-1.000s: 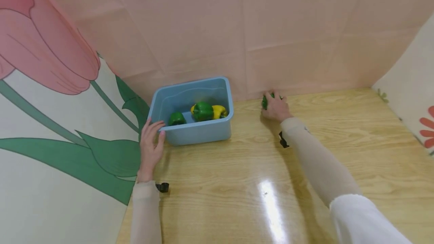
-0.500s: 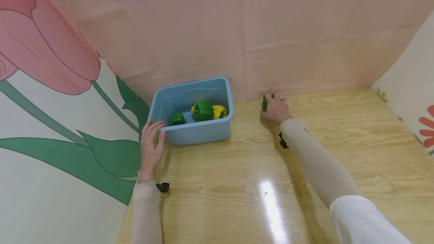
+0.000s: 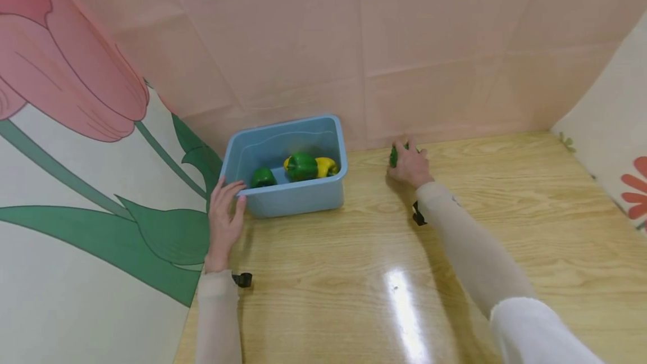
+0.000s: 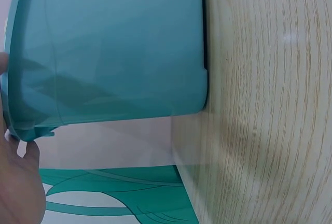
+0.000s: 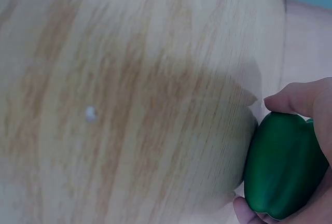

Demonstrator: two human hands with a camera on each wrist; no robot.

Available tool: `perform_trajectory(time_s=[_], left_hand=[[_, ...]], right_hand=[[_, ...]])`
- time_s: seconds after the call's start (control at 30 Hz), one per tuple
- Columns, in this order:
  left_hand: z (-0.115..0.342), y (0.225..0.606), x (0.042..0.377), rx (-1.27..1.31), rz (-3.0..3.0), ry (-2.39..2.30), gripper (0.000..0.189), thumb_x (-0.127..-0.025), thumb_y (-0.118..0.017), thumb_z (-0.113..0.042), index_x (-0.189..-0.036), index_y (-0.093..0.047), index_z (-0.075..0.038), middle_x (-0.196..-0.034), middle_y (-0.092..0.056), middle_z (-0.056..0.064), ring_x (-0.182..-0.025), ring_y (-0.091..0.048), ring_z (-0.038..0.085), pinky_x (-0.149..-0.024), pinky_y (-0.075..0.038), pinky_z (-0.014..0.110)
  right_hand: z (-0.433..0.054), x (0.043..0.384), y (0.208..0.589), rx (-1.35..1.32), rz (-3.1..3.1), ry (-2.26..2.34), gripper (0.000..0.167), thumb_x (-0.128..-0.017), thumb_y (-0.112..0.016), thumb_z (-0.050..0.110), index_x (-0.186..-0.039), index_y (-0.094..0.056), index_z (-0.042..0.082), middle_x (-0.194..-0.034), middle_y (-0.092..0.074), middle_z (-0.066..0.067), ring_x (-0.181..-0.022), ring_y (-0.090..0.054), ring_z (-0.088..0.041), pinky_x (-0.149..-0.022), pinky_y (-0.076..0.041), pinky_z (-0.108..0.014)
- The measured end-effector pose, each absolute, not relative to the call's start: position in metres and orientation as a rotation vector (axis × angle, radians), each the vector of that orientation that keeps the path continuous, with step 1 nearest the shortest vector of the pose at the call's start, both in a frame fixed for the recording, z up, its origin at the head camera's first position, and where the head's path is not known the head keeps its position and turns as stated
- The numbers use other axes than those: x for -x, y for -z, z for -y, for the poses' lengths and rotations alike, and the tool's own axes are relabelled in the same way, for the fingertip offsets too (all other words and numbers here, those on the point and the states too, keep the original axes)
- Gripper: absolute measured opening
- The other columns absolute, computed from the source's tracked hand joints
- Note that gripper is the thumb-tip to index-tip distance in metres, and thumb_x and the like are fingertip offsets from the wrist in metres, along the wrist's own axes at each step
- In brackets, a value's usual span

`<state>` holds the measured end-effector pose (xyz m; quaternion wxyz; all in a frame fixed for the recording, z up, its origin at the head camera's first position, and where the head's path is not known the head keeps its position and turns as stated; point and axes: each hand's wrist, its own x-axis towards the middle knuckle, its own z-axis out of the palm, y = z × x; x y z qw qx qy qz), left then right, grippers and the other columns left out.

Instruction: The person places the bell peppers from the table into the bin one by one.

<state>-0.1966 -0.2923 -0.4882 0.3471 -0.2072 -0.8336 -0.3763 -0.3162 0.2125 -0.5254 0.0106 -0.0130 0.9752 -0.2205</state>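
Note:
A blue plastic bin (image 3: 298, 198) stands on the table against the backdrop. Inside it are a green bell pepper (image 3: 263, 177) at the left, another green bell pepper (image 3: 302, 166) further right, and yellow peppers (image 3: 326, 167) partly hidden behind that one. My left hand (image 3: 224, 223) holds the bin's front left corner, fingers over the rim and thumb at the front. To the right of the bin, my right hand (image 3: 411, 167) grips a green bell pepper (image 5: 282, 167) low at the table's back edge. The right wrist view shows thumb and a finger on opposite sides of it.
The wood-grain table (image 3: 313, 285) carries a bright light reflection near the front. A pink backdrop (image 3: 429, 44) rises along its back edge. At the left is a wall with a painted tulip (image 3: 81, 60); a white wall with a red flower borders the right.

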Motion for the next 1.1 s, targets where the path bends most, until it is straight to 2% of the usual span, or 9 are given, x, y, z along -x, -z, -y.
perform_trajectory(time_s=[0.13,0.4,0.6,0.77,1.0,1.1], left_hand=[[0.291,0.486,0.195,0.539,2.156,0.98,0.024,-0.107,-0.063,-0.011,-0.123,-0.075,0.002,-0.134,-0.072,0.019,-0.15,-0.042,0.053,-0.132,-0.023,0.059],[0.292,0.486,0.194,0.546,2.145,0.984,0.022,-0.104,-0.065,-0.006,-0.122,-0.076,0.0,-0.132,-0.073,0.02,-0.148,-0.043,0.055,-0.132,-0.024,0.06],[0.292,0.486,0.195,0.543,2.17,0.973,0.025,-0.107,-0.063,-0.012,-0.124,-0.075,0.0,-0.134,-0.072,0.019,-0.151,-0.042,0.052,-0.132,-0.023,0.06],[0.292,0.487,0.195,0.541,2.172,0.974,0.024,-0.106,-0.063,-0.011,-0.124,-0.075,-0.001,-0.134,-0.072,0.019,-0.151,-0.042,0.051,-0.132,-0.023,0.06],[0.292,0.486,0.196,0.544,2.17,0.981,0.025,-0.103,-0.066,-0.004,-0.125,-0.076,-0.005,-0.134,-0.072,0.017,-0.149,-0.042,0.054,-0.132,-0.023,0.061],[0.292,0.486,0.196,0.548,2.17,0.978,0.024,-0.103,-0.066,-0.003,-0.125,-0.076,-0.003,-0.134,-0.072,0.018,-0.149,-0.042,0.055,-0.132,-0.023,0.06]], right_hand=[[-0.212,0.312,0.526,0.045,-3.061,0.71,0.073,-0.09,-0.072,0.026,-0.152,-0.036,0.012,-0.152,-0.03,-0.034,-0.121,-0.044,-0.067,-0.083,-0.059,-0.074],[-0.215,0.31,0.531,0.14,-3.064,0.732,0.075,-0.09,-0.069,0.027,-0.155,-0.036,0.01,-0.156,-0.028,-0.037,-0.117,-0.045,-0.068,-0.08,-0.059,-0.071],[-0.217,0.309,0.531,0.142,-3.047,0.811,0.078,-0.087,-0.073,0.026,-0.155,-0.038,0.011,-0.156,-0.029,-0.035,-0.116,-0.045,-0.065,-0.08,-0.059,-0.069],[-0.217,0.308,0.531,0.137,-3.03,0.868,0.077,-0.088,-0.075,0.026,-0.154,-0.039,0.013,-0.156,-0.029,-0.034,-0.115,-0.045,-0.061,-0.08,-0.059,-0.068],[-0.214,0.308,0.521,0.183,-3.075,0.888,0.07,-0.091,-0.074,0.026,-0.152,-0.043,0.012,-0.154,-0.033,-0.034,-0.118,-0.046,-0.062,-0.086,-0.056,-0.071],[-0.214,0.309,0.515,0.212,-3.099,0.876,0.071,-0.091,-0.075,0.027,-0.153,-0.043,0.01,-0.153,-0.035,-0.035,-0.119,-0.046,-0.063,-0.087,-0.056,-0.072]])
